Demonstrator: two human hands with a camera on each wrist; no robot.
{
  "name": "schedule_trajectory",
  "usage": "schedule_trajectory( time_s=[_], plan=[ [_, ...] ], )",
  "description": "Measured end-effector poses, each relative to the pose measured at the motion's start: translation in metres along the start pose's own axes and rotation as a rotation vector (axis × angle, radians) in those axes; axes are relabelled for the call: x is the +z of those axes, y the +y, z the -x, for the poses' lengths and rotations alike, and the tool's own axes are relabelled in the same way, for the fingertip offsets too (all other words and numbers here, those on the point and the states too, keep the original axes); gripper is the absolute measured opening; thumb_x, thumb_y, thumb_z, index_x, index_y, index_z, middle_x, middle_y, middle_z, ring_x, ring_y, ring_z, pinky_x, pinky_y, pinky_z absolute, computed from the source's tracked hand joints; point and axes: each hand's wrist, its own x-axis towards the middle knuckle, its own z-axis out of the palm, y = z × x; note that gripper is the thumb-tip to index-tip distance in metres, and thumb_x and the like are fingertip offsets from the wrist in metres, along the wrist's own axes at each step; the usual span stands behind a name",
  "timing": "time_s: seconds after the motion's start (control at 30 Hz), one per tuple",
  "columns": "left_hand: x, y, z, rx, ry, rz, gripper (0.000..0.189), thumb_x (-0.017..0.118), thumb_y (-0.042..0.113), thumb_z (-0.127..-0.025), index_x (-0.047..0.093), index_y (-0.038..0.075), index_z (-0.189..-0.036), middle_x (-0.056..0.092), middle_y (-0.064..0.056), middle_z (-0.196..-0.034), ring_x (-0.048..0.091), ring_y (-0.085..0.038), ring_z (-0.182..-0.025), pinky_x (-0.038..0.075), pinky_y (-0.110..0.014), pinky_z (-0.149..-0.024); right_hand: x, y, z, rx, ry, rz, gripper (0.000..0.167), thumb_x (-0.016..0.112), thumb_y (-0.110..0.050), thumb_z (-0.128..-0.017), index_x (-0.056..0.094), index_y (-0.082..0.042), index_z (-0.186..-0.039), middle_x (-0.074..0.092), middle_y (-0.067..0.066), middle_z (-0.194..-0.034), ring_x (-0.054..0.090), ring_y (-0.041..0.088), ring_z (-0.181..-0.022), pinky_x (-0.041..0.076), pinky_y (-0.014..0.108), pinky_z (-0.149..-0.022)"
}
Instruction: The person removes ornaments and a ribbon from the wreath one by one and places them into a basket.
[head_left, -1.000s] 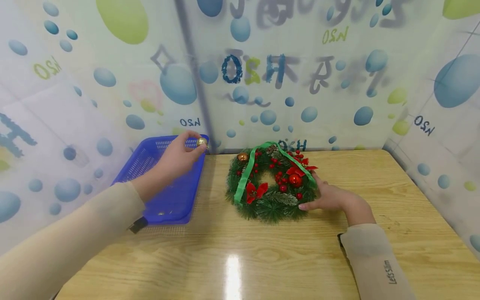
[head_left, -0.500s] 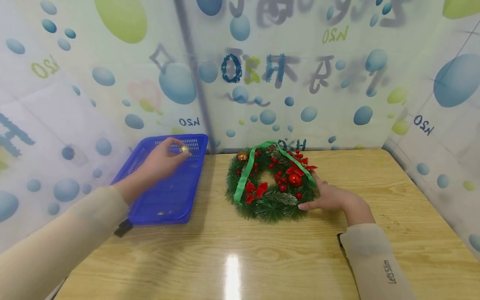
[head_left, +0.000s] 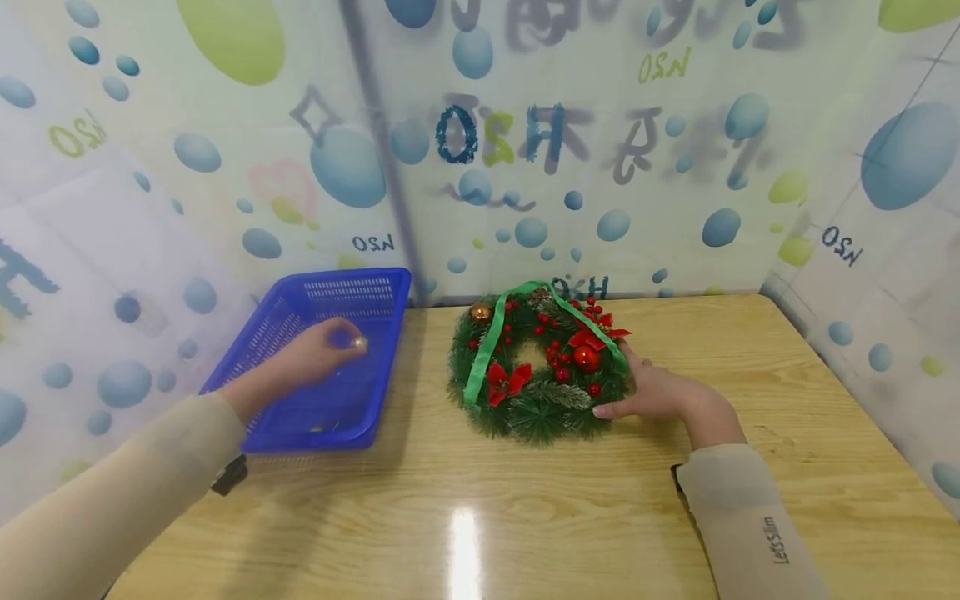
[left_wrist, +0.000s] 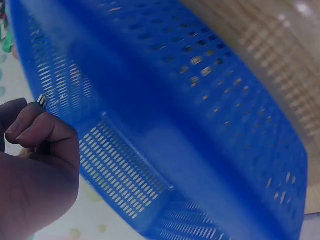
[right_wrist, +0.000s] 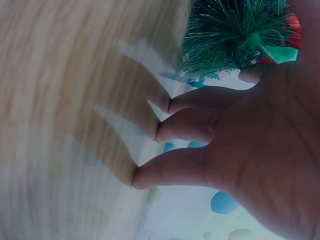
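My left hand (head_left: 311, 358) is over the inside of the blue plastic basket (head_left: 405, 321), pinching a small gold bauble (head_left: 360, 342) between thumb and fingers. In the left wrist view the curled fingers mostly hide the bauble, and only a shiny metallic bit (left_wrist: 42, 100) shows past them. A green Christmas wreath (head_left: 542, 419) with red berries, red flowers, a red bauble (head_left: 587, 358), a copper bauble (head_left: 481, 312) and a green ribbon (head_left: 491, 346) lies flat on the table. At its right edge rests my right hand (head_left: 663, 393), fingers spread; several fingertips touch the tabletop in the right wrist view.
A small gold item (head_left: 322, 428) shows at the near end of the basket floor. The wooden table (head_left: 570, 517) ends at a wall curtain (head_left: 637, 167) printed with blue and green drops, close behind the basket and wreath.
My left hand has carried the gold bauble left and down, from the basket's far right corner to over its middle. The right hand has stayed at the wreath.
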Motion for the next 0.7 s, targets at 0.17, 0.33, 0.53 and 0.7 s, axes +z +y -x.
schedule_trajectory(
  time_s=[0.17, 0.33, 0.53, 0.7],
  plan=[
    [0.014, -0.009, 0.001, 0.04, -0.03, -0.034, 0.036, 0.069, 0.03, -0.103, 0.061, 0.004, -0.128, 0.07, -0.018, -0.106, 0.061, -0.02, -0.08, 0.051, -0.034, -0.071, -0.001, -0.004, 0.003, 0.003, -0.01, 0.008, 0.145, 0.075, -0.076, -0.084, -0.023, -0.008, -0.167, -0.001, 0.046, -0.168, 0.017, 0.068, -0.152, 0.024, 0.08, -0.119],
    [0.026, -0.017, 0.003, 0.055, -0.05, -0.048, 0.033, 0.071, 0.028, -0.102, 0.063, 0.006, -0.124, 0.071, -0.021, -0.116, 0.067, -0.026, -0.091, 0.055, -0.044, -0.083, -0.001, -0.005, 0.005, 0.005, -0.009, 0.009, 0.145, 0.075, -0.076, -0.084, -0.024, -0.008, -0.167, -0.001, 0.045, -0.168, 0.017, 0.068, -0.153, 0.024, 0.079, -0.12],
    [0.04, -0.025, 0.003, 0.04, -0.085, 0.033, 0.032, 0.07, 0.022, -0.102, 0.06, 0.004, -0.127, 0.072, -0.026, -0.116, 0.068, -0.025, -0.071, 0.059, -0.045, -0.068, -0.001, -0.003, 0.003, 0.011, -0.011, 0.006, 0.146, 0.075, -0.077, -0.083, -0.023, -0.009, -0.167, -0.001, 0.044, -0.169, 0.014, 0.067, -0.153, 0.022, 0.08, -0.12],
    [0.043, -0.024, 0.004, 0.011, -0.11, 0.087, 0.033, 0.068, 0.018, -0.102, 0.058, 0.003, -0.13, 0.073, -0.024, -0.1, 0.052, -0.014, -0.047, 0.046, -0.03, -0.045, -0.001, -0.003, 0.004, 0.002, -0.005, 0.013, 0.145, 0.074, -0.077, -0.084, -0.023, -0.009, -0.167, 0.0, 0.045, -0.168, 0.015, 0.068, -0.153, 0.022, 0.08, -0.12]
  ],
)
